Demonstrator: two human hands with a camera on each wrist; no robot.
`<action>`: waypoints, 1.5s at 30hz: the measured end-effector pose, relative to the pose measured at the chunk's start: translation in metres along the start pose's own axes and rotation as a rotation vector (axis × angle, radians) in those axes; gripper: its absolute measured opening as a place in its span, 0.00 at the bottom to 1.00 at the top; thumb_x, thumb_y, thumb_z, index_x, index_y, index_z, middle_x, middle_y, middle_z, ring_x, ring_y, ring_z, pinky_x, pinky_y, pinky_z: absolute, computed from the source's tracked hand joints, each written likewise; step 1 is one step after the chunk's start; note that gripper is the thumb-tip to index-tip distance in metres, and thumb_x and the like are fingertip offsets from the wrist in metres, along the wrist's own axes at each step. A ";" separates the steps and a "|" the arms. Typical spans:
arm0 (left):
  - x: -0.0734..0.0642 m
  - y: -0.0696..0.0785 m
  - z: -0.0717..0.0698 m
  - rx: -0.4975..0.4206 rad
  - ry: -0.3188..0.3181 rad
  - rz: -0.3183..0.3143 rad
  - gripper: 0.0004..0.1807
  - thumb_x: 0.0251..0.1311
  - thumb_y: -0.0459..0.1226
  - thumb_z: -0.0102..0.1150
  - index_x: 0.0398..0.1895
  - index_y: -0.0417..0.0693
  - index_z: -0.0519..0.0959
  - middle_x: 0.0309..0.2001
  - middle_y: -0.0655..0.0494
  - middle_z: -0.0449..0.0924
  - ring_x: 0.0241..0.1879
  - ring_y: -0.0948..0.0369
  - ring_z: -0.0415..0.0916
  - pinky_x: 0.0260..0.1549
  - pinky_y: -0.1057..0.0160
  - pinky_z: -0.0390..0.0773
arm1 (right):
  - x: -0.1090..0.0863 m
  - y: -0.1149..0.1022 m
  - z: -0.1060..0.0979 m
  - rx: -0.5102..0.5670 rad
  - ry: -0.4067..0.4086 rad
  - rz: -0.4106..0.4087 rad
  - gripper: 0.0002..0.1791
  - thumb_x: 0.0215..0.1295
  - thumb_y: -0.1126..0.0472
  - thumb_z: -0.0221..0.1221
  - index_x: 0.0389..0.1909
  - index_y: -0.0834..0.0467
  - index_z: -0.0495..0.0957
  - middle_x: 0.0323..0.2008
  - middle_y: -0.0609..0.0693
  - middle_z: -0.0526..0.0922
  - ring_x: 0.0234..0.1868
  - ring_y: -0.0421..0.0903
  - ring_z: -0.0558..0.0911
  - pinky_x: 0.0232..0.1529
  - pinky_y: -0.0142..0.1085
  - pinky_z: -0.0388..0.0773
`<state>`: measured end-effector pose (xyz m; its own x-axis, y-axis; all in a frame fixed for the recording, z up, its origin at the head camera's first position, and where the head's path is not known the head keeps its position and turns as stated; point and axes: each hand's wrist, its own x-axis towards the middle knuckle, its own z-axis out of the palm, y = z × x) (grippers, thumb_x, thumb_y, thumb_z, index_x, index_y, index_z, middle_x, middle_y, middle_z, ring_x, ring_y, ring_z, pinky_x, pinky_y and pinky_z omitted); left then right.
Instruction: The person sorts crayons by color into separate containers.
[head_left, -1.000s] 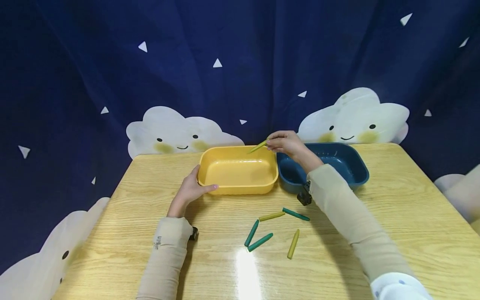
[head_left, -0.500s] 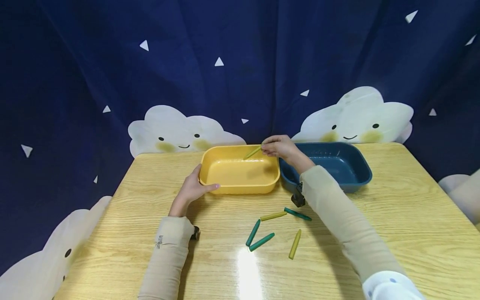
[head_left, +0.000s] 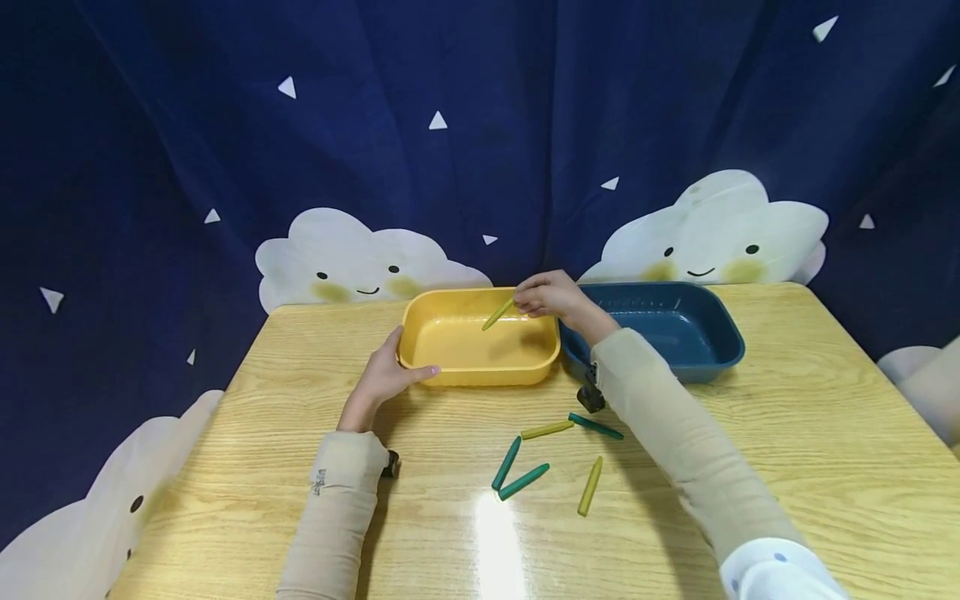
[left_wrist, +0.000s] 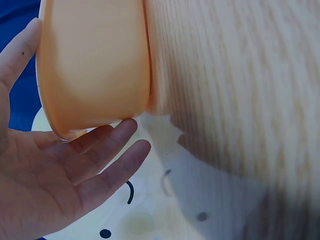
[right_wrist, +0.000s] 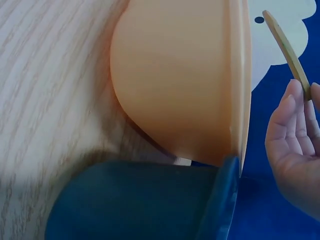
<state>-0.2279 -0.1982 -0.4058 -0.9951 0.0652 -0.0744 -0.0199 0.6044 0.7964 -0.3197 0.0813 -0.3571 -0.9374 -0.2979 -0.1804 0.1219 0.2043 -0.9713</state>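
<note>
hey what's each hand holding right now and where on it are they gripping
The right hand pinches a yellow stick by its upper end, over the yellow tray. The left hand rests against that tray's left wall, fingers straight.

Two tubs stand on the counter (head_left: 787, 467): one yellow tub (head_left: 480, 369) and one dark blue tub (head_left: 705, 357) at its 3 o'clock. Six crayons show in all, three yellow crayons (head_left: 547, 430) (head_left: 588, 486) (head_left: 498, 314) and three green crayons (head_left: 506, 462) (head_left: 523, 482) (head_left: 595, 427). Five of them lie loose at the tubs' 6 o'clock, and one yellow one is over the yellow tub.
</note>
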 end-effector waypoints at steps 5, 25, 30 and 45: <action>0.000 0.000 0.001 -0.006 -0.001 0.012 0.56 0.44 0.45 0.70 0.70 0.39 0.44 0.67 0.40 0.53 0.64 0.48 0.55 0.61 0.51 0.56 | 0.001 0.006 0.003 -0.035 -0.035 0.016 0.15 0.59 0.70 0.56 0.47 0.74 0.74 0.25 0.53 0.82 0.22 0.40 0.80 0.32 0.35 0.80; -0.001 0.001 0.000 -0.008 -0.002 0.022 0.57 0.44 0.44 0.70 0.70 0.36 0.43 0.67 0.38 0.51 0.64 0.46 0.53 0.62 0.50 0.54 | -0.029 0.011 -0.007 -0.212 -0.097 -0.099 0.19 0.60 0.65 0.57 0.51 0.69 0.74 0.36 0.58 0.82 0.32 0.47 0.82 0.42 0.48 0.77; 0.000 -0.001 0.001 -0.015 0.002 0.031 0.56 0.44 0.44 0.70 0.70 0.37 0.44 0.67 0.38 0.52 0.64 0.46 0.53 0.62 0.51 0.54 | -0.043 0.013 -0.012 -0.199 -0.113 -0.148 0.16 0.60 0.64 0.58 0.48 0.67 0.76 0.35 0.59 0.82 0.32 0.49 0.82 0.38 0.45 0.78; -0.001 -0.002 0.000 -0.019 0.006 0.016 0.57 0.43 0.44 0.71 0.70 0.36 0.43 0.68 0.38 0.50 0.65 0.47 0.51 0.62 0.51 0.53 | -0.081 0.024 -0.027 -0.237 -0.231 -0.207 0.18 0.59 0.65 0.59 0.48 0.71 0.74 0.30 0.61 0.82 0.33 0.62 0.79 0.35 0.48 0.78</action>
<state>-0.2273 -0.1990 -0.4072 -0.9958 0.0706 -0.0580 -0.0053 0.5885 0.8085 -0.2493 0.1352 -0.3614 -0.8330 -0.5518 -0.0412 -0.1658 0.3199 -0.9328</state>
